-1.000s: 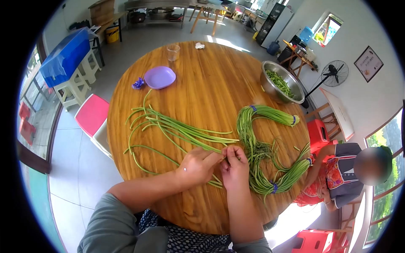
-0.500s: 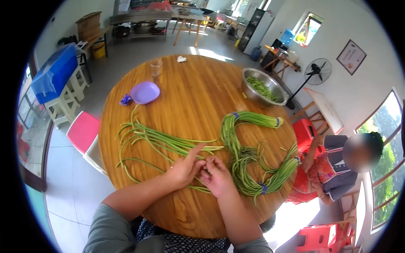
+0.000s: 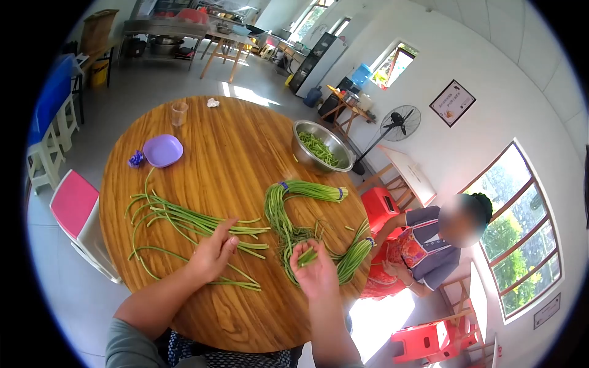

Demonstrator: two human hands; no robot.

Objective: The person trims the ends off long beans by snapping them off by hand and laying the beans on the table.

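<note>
My right hand (image 3: 316,270) is palm up, its fingers curled around a few short pieces of garlic scape (image 3: 308,256). Nearby, my left hand (image 3: 211,251) hovers at the loose garlic scapes (image 3: 184,214), index finger stretched and thumb apart, with nothing visible in it. These long green stems are spread over the left of the round wooden table, with their cut ends to the right. Beyond my right hand lie banded bundles of garlic scapes (image 3: 279,211), bent in curves, with thin tangled tips. Part of the near bundle is hidden behind my right hand.
A steel bowl (image 3: 324,147) of short green pieces stands at the table's (image 3: 233,147) far right. A purple dish (image 3: 163,151), clear cup (image 3: 179,114) and crumpled tissue (image 3: 213,103) are at the far left. Another person (image 3: 423,245) sits to the right.
My hands, together at the stem ends before, are now apart. The left has drawn back leftward; the right has turned up, showing the short pieces. The whole view has swung right.
</note>
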